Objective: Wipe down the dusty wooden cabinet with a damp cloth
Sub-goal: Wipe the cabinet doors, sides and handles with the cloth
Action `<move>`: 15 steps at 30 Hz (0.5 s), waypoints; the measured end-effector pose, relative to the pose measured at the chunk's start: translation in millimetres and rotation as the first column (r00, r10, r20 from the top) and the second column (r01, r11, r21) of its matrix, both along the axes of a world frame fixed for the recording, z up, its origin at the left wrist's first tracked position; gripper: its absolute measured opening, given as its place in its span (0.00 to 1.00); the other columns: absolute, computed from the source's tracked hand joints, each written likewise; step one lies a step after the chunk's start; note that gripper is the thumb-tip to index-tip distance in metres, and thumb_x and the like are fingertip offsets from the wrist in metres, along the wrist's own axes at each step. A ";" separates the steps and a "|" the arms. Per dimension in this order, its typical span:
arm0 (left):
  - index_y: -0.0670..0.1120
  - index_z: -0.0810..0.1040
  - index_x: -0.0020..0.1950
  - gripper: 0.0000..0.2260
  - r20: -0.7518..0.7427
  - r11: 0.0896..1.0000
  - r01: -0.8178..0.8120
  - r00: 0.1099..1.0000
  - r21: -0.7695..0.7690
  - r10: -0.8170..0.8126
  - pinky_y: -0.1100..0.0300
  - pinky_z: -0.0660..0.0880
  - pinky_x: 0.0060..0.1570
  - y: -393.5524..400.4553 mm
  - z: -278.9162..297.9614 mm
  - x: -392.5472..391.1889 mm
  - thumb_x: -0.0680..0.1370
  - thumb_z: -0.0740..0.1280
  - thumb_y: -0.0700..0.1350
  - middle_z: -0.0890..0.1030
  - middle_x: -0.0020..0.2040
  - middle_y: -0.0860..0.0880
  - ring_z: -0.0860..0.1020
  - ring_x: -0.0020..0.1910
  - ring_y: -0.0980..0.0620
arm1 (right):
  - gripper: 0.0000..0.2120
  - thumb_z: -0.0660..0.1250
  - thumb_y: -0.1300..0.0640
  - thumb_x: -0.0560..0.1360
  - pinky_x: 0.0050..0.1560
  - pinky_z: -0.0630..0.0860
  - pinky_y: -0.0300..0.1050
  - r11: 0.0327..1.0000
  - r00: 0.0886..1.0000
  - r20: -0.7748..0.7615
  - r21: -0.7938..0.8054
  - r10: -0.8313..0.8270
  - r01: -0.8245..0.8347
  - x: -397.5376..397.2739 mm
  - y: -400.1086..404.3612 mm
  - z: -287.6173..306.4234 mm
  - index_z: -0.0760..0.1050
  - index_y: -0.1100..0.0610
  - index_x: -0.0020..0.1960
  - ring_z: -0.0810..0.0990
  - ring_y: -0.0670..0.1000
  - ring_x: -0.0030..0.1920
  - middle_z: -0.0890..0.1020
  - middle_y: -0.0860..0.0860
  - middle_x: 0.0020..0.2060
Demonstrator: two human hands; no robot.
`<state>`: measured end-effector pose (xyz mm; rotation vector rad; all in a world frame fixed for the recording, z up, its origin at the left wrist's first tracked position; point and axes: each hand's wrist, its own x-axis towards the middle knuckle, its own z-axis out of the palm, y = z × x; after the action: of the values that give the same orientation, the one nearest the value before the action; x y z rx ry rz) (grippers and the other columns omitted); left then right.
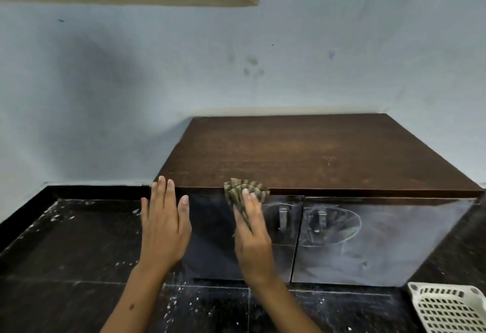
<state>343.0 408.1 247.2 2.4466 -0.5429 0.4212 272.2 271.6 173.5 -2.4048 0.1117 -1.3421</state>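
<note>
The left hand [163, 223] reaches forward from the bottom of the view with its forearm angled up and slightly right. Its back faces the camera, the fingers straight and loosely spread, thumb out to the right, holding nothing. The fingertips lie at the front left corner of the cabinet [310, 154], at the edge of its top; whether they press on the wood cannot be told.

Just to its right, the right hand [251, 232] comes up from the bottom centre, forearm slanting up and left. Its fingers are curled around a striped, olive-and-tan cloth [243, 192], which is bunched and fanned out above the fingertips. The cloth sits against the front top edge of the cabinet, at the upper part of the left door [210, 240], with its folds radiating upward and its bulk running from lower left to upper right.

The cabinet is low and stands against a pale blue wall [131, 83], its long axis running left to right. Its brown top shows wood grain. The 2 dark glossy doors face the camera, each with a metal handle near the centre seam; the right door [381, 240] carries pale dusty smears.

At the bottom right corner, part of a white perforated plastic basket [447, 309] rests on the dark speckled floor [65, 253].
</note>
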 end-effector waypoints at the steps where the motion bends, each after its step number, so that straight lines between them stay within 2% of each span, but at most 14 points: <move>1: 0.42 0.53 0.77 0.31 -0.023 0.999 -0.003 1.000 -0.036 0.002 0.57 0.38 0.73 4.0 -0.4 3.6 0.77 0.42 0.57 0.51 0.78 0.48 0.46 0.76 0.54 | 0.18 0.63 0.66 0.77 0.70 0.66 0.51 0.999 1.000 -0.024 -0.049 0.009 -0.010 0.3 -2.7 -0.8 0.72 0.64 0.66 0.63 0.55 0.72 0.69 0.57 0.69; 2: 0.42 0.52 0.77 0.31 -0.049 0.997 -0.011 0.999 -0.083 0.007 0.58 0.38 0.72 8.1 -1.3 8.4 0.77 0.42 0.57 0.50 0.78 0.48 0.46 0.76 0.55 | 0.19 0.63 0.63 0.78 0.70 0.65 0.49 0.992 0.999 -0.033 -0.124 -0.038 0.034 -1.6 -10.3 -4.2 0.71 0.58 0.68 0.64 0.53 0.72 0.70 0.53 0.70; 4: 0.44 0.49 0.78 0.30 -0.160 0.971 -0.064 0.987 -0.232 0.027 0.59 0.40 0.72 15.0 -0.9 18.9 0.79 0.42 0.57 0.49 0.78 0.49 0.46 0.76 0.55 | 0.18 0.61 0.51 0.79 0.71 0.63 0.40 0.990 0.994 -0.006 -0.083 -0.114 0.113 -10.7 -29.5 -7.3 0.69 0.39 0.68 0.65 0.45 0.72 0.69 0.38 0.69; 5: 0.46 0.49 0.78 0.28 -0.252 0.938 -0.109 0.967 -0.329 0.024 0.60 0.42 0.72 18.1 -0.4 24.6 0.81 0.43 0.57 0.50 0.78 0.50 0.47 0.76 0.55 | 0.17 0.59 0.48 0.80 0.71 0.62 0.40 0.977 0.979 -0.015 -0.075 -0.203 0.201 -17.7 -37.8 -9.6 0.69 0.39 0.68 0.64 0.43 0.72 0.68 0.35 0.69; 7: 0.48 0.54 0.77 0.26 -0.426 0.830 -0.209 0.904 -0.517 -0.037 0.60 0.47 0.71 20.5 0.8 35.2 0.82 0.44 0.58 0.55 0.77 0.52 0.53 0.76 0.53 | 0.16 0.57 0.57 0.81 0.73 0.60 0.46 0.961 0.960 0.018 0.021 -0.278 0.277 -27.0 -46.4 -12.3 0.73 0.58 0.67 0.61 0.51 0.73 0.67 0.50 0.71; 8: 0.48 0.57 0.77 0.26 -0.477 0.777 -0.248 0.875 -0.579 -0.076 0.56 0.50 0.73 17.9 1.6 39.1 0.82 0.44 0.59 0.59 0.76 0.51 0.57 0.75 0.52 | 0.16 0.56 0.62 0.80 0.73 0.60 0.49 0.940 0.938 0.066 0.047 -0.341 0.338 -26.6 -48.8 -15.3 0.74 0.66 0.64 0.62 0.54 0.73 0.68 0.57 0.69; 9: 0.48 0.60 0.76 0.26 -0.506 0.738 -0.281 0.857 -0.613 -0.094 0.52 0.53 0.74 15.3 2.2 41.7 0.81 0.45 0.59 0.62 0.75 0.49 0.59 0.74 0.50 | 0.16 0.55 0.64 0.80 0.73 0.60 0.49 0.936 0.933 0.078 0.069 -0.351 0.346 -23.8 -43.5 -14.5 0.74 0.70 0.62 0.62 0.57 0.72 0.68 0.61 0.68; 10: 0.47 0.62 0.75 0.27 -0.522 0.711 -0.307 0.847 -0.633 -0.099 0.50 0.55 0.74 12.5 2.5 42.5 0.81 0.45 0.59 0.64 0.74 0.48 0.61 0.74 0.50 | 0.16 0.53 0.65 0.80 0.73 0.60 0.50 0.941 0.940 0.077 0.097 -0.332 0.325 -18.2 -33.7 -12.5 0.74 0.71 0.61 0.62 0.57 0.72 0.69 0.62 0.67; 12: 0.47 0.64 0.74 0.27 -0.532 0.660 -0.337 0.840 -0.671 -0.111 0.50 0.55 0.74 8.6 2.6 42.9 0.81 0.44 0.60 0.65 0.74 0.48 0.61 0.73 0.49 | 0.18 0.50 0.64 0.82 0.73 0.60 0.53 0.967 0.963 0.083 0.029 -0.255 0.253 -3.7 -9.6 -5.9 0.74 0.69 0.62 0.63 0.57 0.72 0.69 0.61 0.67; 15: 0.45 0.65 0.73 0.27 -0.525 0.567 -0.353 0.835 -0.744 -0.169 0.61 0.59 0.68 8.6 5.4 42.8 0.82 0.43 0.58 0.67 0.72 0.47 0.65 0.72 0.50 | 0.17 0.51 0.63 0.82 0.72 0.61 0.55 0.974 0.987 0.024 -0.161 -0.160 0.161 21.9 22.2 1.5 0.76 0.65 0.62 0.66 0.58 0.70 0.70 0.58 0.68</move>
<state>385.8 416.7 252.7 1.5264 0.0794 -0.0360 294.1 293.8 175.0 -2.5707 0.2050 -1.4882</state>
